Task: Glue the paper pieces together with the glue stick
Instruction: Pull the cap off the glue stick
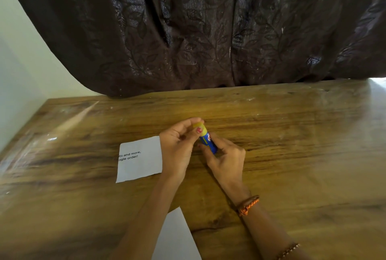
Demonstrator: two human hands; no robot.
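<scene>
Both hands meet over the middle of the wooden table (292, 134), clamped on one glue stick (207, 140). The right hand (226, 159) wraps the blue barrel, fingers closed around its lower end. The left hand (179, 145) pinches the yellow cap (199, 127) between thumb and fingertips; the cap sits on the barrel's far end, pointing toward 11 o'clock. Whether the cap is seated or partly loosened cannot be told.

A square paper piece (140, 159) lies flat on the table at 9 o'clock from the hands, its right edge passing under the left hand. It carries two lines of printed text (partly cut off at the left edge). A second paper piece (176, 236), blank on the visible face, lies at 6 o'clock near the table's front edge, partly covered by the left forearm. The two pieces are well apart.

The right wrist bears an orange bracelet (248, 205). A dark leaf-patterned curtain (208, 30) hangs behind the table's far edge, at 12 o'clock.
</scene>
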